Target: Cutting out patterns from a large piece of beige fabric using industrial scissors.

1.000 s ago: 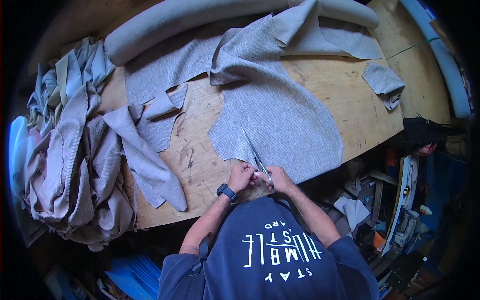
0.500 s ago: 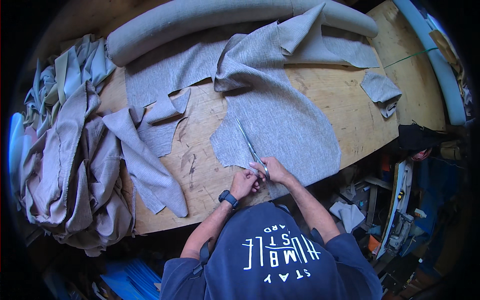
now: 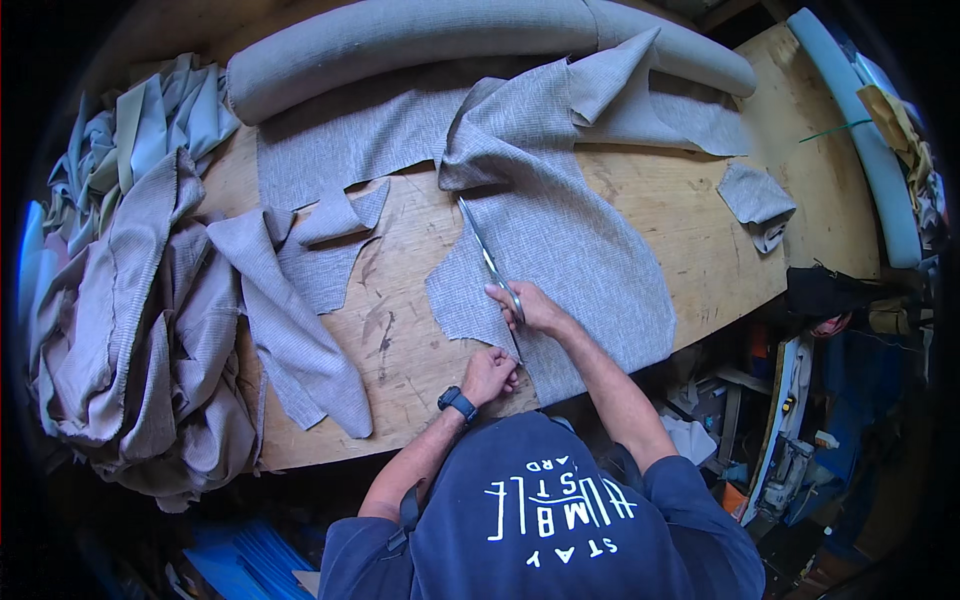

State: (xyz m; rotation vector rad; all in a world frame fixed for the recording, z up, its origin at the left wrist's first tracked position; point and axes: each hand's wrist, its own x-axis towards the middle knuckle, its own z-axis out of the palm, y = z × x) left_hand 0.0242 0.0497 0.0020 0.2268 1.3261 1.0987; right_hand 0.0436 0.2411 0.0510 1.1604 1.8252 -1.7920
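Note:
A large piece of grey woven fabric [image 3: 600,275] lies on the wooden table in front of me, with a dark slit running up it from near my left hand toward the scissors. My right hand [image 3: 535,308] is closed around the handles of metal scissors [image 3: 478,240], whose long blades point away from me over the fabric. Close to the table's near edge, my left hand [image 3: 490,375] has its fingers pinched at the fabric's lower edge, beside the slit. A dark watch [image 3: 457,403] sits on the left wrist.
A thick fabric roll [image 3: 420,45] spans the far side of the wooden table [image 3: 720,220]. Heaped fabric [image 3: 120,330] hangs over the left edge, with loose offcuts [image 3: 300,350] beside it. A folded scrap [image 3: 757,205] lies at right. Tools and clutter [image 3: 790,465] fill the lower right.
My right hand and the scissors have moved up the fabric, away from my left hand. The slit now shows between the two hands. My left hand has shifted slightly nearer to me.

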